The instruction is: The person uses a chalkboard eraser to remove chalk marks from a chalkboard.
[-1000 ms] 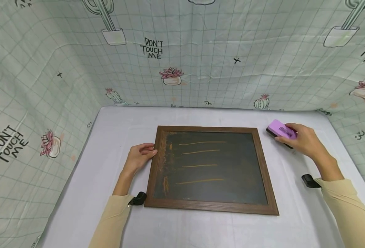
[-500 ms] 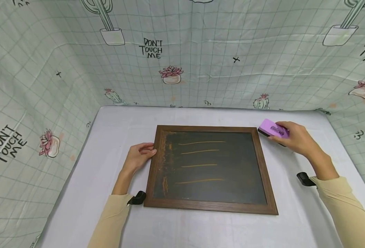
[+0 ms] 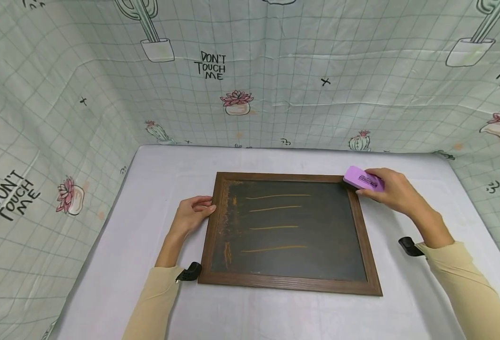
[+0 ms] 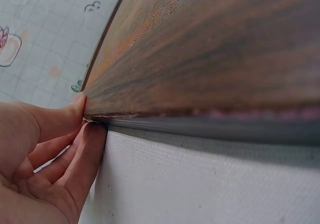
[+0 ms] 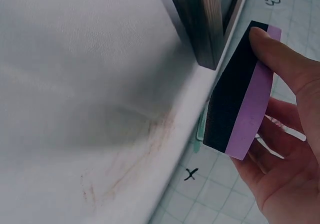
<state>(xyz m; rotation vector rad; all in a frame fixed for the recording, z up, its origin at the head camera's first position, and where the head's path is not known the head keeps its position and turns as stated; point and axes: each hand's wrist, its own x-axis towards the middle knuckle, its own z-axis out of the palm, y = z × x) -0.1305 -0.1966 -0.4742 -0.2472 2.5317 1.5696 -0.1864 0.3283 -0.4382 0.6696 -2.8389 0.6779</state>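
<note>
A chalkboard in a brown wooden frame lies on the white table, with several yellow chalk lines and orange smears on its dark surface. At its left edge, my left hand pinches the frame; the left wrist view shows the thumb on the frame's edge and fingertips just below. A purple eraser with a black felt underside is gripped by my right hand. In the head view, the eraser appears over the board's top right corner, tilted; the right wrist view shows it apart from the frame.
White cloth covers the table. A printed grid curtain rises behind the table and along both sides. Brownish smudges mark the cloth in the right wrist view. Black wrist cameras sit at both sleeves.
My right hand has moved left with the eraser, from beside the chalkboard to its top right corner. The left hand and the board have stayed in place.
</note>
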